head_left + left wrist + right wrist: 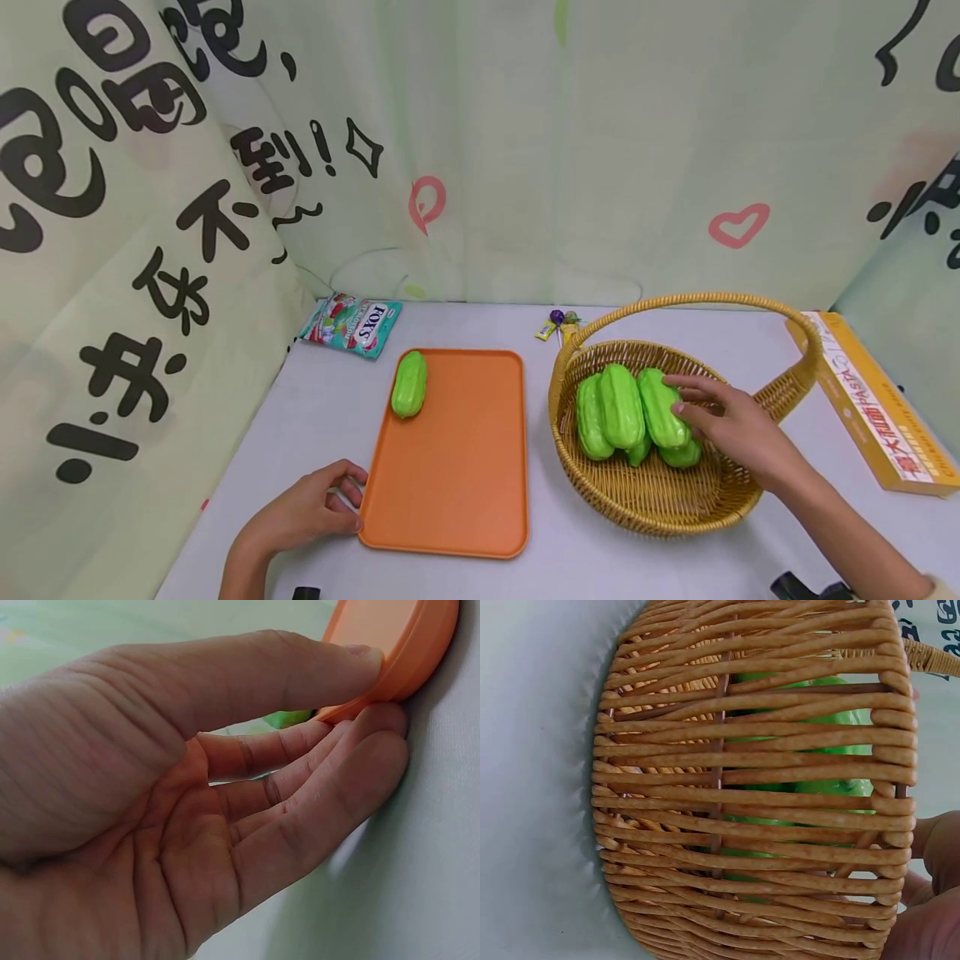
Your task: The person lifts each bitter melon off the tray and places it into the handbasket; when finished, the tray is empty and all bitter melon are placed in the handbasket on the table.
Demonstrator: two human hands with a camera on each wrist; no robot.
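Observation:
My left hand [311, 510] holds the lower left edge of an orange tray [450, 475]; in the left wrist view the thumb lies on its rim and the fingers meet the side. One glossy green ridged vegetable [408, 385] lies at the tray's upper left. To the right stands a wicker basket [667, 510] with several similar vegetables heaped inside. Over its right rim reaches my right hand [738, 427], its extended fingertips right at the rightmost upper green vegetable [663, 410]. In the right wrist view, basket weave [780, 799] hides most of the contents.
Behind the tray lies a teal FOX'S candy bag [352, 323]. Small wrapped candies and lollipops [558, 323] sit behind the basket, whose tall arched handle [697, 298] rises over it. A long yellow-orange box [885, 400] rests at the right. Printed curtains [525, 150] enclose the table.

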